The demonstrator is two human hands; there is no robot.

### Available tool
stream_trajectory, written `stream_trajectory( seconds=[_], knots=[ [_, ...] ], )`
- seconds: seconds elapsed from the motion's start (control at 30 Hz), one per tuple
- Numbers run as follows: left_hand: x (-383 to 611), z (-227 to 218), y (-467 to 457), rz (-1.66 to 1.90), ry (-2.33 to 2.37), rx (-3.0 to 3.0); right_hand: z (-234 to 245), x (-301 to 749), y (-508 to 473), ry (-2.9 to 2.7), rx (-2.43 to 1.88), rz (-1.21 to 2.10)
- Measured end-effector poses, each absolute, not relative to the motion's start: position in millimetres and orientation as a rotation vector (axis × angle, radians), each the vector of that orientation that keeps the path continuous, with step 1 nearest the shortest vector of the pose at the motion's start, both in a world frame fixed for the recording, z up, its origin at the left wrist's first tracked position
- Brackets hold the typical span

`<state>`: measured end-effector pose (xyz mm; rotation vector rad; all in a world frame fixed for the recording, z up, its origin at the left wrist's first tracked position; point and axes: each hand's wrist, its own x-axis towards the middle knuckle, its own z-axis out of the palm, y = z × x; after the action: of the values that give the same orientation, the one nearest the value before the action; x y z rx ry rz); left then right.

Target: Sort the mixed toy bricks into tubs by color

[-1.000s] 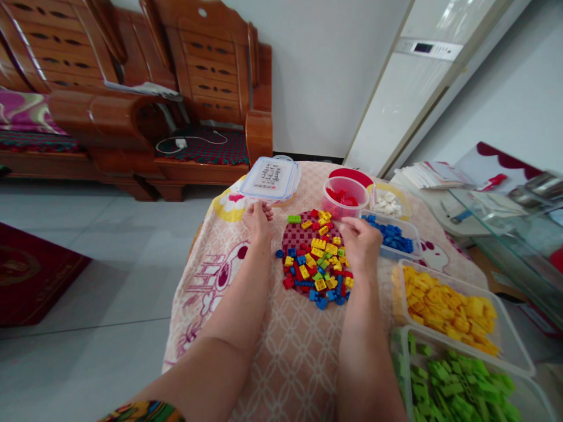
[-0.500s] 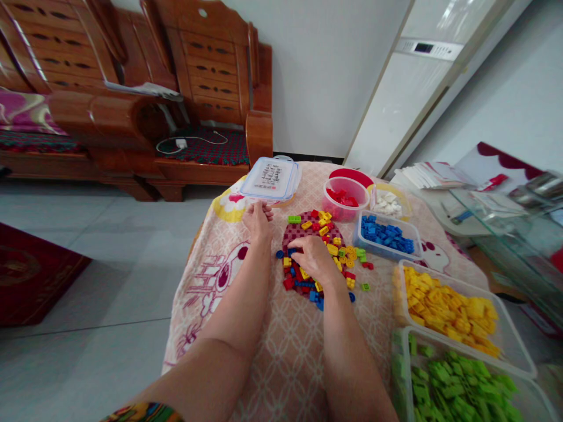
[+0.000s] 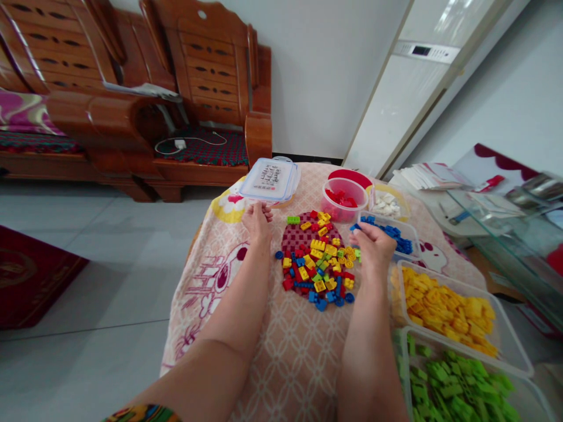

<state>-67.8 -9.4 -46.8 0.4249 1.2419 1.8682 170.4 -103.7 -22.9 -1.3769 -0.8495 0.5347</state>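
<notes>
My right hand [image 3: 373,243] pinches a small blue toy brick [image 3: 356,227] between thumb and fingers. It hovers at the near left corner of a clear box [image 3: 417,234] of blue bricks. Beside that hand lies a loose pile of red, yellow, blue and green bricks [image 3: 317,245], partly on a dark red patterned patch of the tablecloth. My left hand [image 3: 258,221] rests left of the pile, just in front of a clear lid [image 3: 268,179] with writing on it. Its fingers are curled closed, and whatever they may hold is hidden.
A pink round tub [image 3: 333,210] of red bricks and a yellow-rimmed container [image 3: 407,205] of white pieces stand at the back. Along the right edge are boxes of yellow bricks [image 3: 444,302] and green bricks [image 3: 457,381]. A glass-topped stand [image 3: 488,223] and wooden chairs [image 3: 211,76] surround the table.
My right hand has moved right from over the pile to the blue-brick box, with a blue brick in its fingers. My left hand has stayed in place.
</notes>
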Motion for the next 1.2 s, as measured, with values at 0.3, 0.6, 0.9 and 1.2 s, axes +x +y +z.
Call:
stream_trajectory(
  seconds=[0.3,0.6,0.9,1.2],
  knots=[
    [-67.4,-46.2,-10.3,1.876,1.224,0.422,-29.4,195.0,-106.5,-0.532,-1.356,0.268],
    [-68.2,-48.5,-8.8,1.869,1.220,0.432,-12.7,175.1,-110.7,-0.930,-1.533,0.502],
    [-69.6,-50.8,-7.0,1.870,1.226,0.432,13.3,118.4,-125.4,-1.872,-1.713,0.936],
    [-69.5,-52.0,-5.9,1.878,1.215,0.426,13.4,84.1,-126.1,-2.327,-1.845,0.607]
  ],
)
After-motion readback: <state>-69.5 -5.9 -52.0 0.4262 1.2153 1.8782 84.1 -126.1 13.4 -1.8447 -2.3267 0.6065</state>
